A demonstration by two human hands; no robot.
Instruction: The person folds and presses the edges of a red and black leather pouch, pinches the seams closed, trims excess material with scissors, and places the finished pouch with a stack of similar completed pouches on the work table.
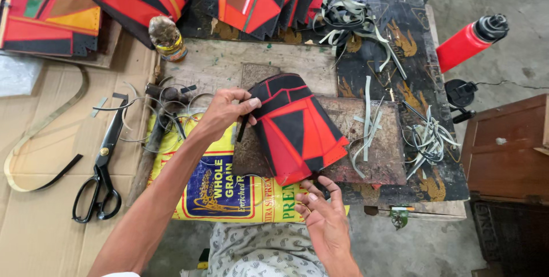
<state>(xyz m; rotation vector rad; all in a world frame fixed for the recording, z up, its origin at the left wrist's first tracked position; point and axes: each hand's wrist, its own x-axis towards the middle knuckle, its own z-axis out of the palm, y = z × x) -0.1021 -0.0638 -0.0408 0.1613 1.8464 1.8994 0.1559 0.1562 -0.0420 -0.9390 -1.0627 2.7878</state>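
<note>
On cluttered worktable (286, 59), left hand (226, 111) grip pinching red-black patchwork piece (297, 128), right hand (323, 214) open.

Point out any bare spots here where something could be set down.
Bare cardboard lies left of the black scissors, and bare wood between the small bottle and the red-and-black patchwork piece held by the left hand. Crowded: wire rings below the bottle, loose strips right of the piece.
</note>
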